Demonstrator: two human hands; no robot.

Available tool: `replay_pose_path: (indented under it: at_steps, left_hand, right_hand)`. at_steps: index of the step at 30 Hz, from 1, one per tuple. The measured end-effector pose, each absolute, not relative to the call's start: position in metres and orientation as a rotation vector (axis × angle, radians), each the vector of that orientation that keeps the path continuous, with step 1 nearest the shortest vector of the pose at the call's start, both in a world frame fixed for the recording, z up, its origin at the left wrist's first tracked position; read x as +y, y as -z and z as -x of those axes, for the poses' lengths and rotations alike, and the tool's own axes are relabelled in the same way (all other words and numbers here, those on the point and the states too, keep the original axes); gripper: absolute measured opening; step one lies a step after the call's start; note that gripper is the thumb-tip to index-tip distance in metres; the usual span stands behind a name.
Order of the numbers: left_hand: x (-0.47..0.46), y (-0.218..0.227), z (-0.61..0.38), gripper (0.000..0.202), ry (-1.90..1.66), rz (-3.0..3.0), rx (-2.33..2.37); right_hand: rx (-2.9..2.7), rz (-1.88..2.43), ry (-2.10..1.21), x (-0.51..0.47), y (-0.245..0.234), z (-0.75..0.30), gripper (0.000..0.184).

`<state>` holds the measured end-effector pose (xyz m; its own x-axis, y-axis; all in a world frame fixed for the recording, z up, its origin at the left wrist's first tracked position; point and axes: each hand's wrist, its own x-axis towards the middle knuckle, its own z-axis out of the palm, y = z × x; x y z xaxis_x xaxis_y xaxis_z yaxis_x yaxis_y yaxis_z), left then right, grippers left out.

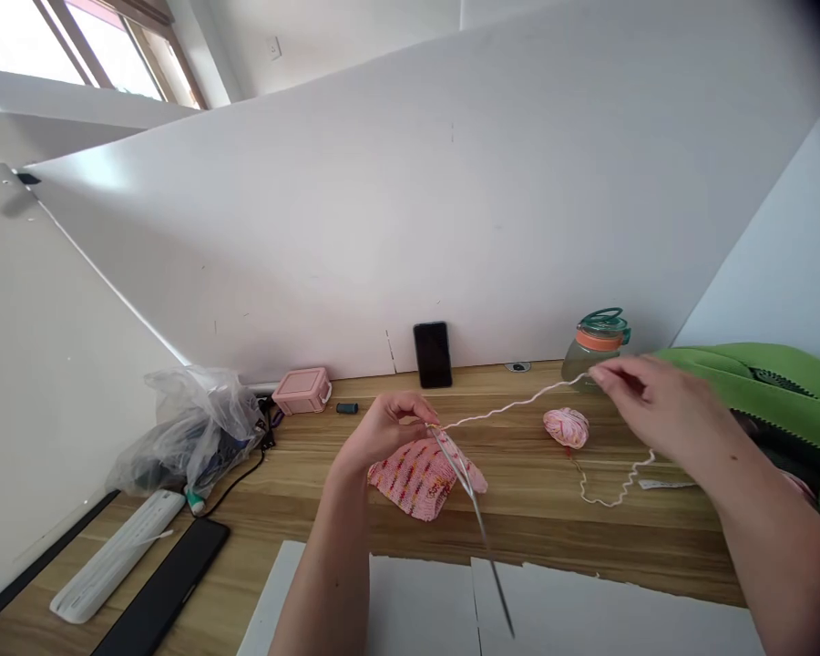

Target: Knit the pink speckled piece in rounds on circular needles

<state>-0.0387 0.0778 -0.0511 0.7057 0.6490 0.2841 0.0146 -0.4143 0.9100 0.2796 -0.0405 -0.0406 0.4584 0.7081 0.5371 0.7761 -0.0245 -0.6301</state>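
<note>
The knitted piece (416, 478) is soft pink wool with ribbed texture and rows of red and yellow flecks, and it is under my left hand (393, 428), above the wooden table (519, 519); whether it touches the wood, I cannot tell. My left thumb and fingers are pressed together on its top edge, with the thin, smooth grey needles (496, 569). My right hand (642, 396) pinches the wavy pale yarn (512, 405), drawn out between both hands. A rounded ball (567, 427) lies nearby; behind are a phone (433, 354) and a bottle (594, 346), which my right hand partly covers. A green bag (758, 374) stands at the right. My left fingers hide some stitches. The piece slopes down from my fingers; the needles' long axis points toward me, slightly rightward.
</note>
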Motion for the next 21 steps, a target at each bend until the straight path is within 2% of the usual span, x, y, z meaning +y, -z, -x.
replay_pose_path:
  at_steps: [4,7,10,12,16,21]
  left_hand:
    - [0.081,0.048,0.047,0.01,-0.715,-1.858,0.469]
    - [0.082,0.047,0.05,0.013,-0.689,-1.842,0.468]
    - [0.082,0.047,0.05,0.013,-0.682,-1.857,0.454]
    - [0.082,0.048,0.049,0.013,-0.665,-1.869,0.458]
    - [0.083,0.052,0.046,0.014,-0.63,-1.86,0.455]
    - [0.081,0.052,0.042,0.014,-0.576,-1.865,0.483]
  right_hand:
    - [-1.557,1.745,0.22,-0.036,0.048,-0.253,0.032]
    - [-1.77,1.531,-0.071,-0.042,0.052,-0.212,0.028]
    - [-2.01,1.286,-0.202,-0.05,0.057,-0.17,0.026]
    - [-2.165,1.128,-0.198,-0.053,0.06,-0.151,0.029]
    - [-2.282,1.033,-0.134,-0.05,0.066,-0.14,0.015]
    - [-2.246,1.046,-0.125,-0.044,0.068,-0.149,0.021]
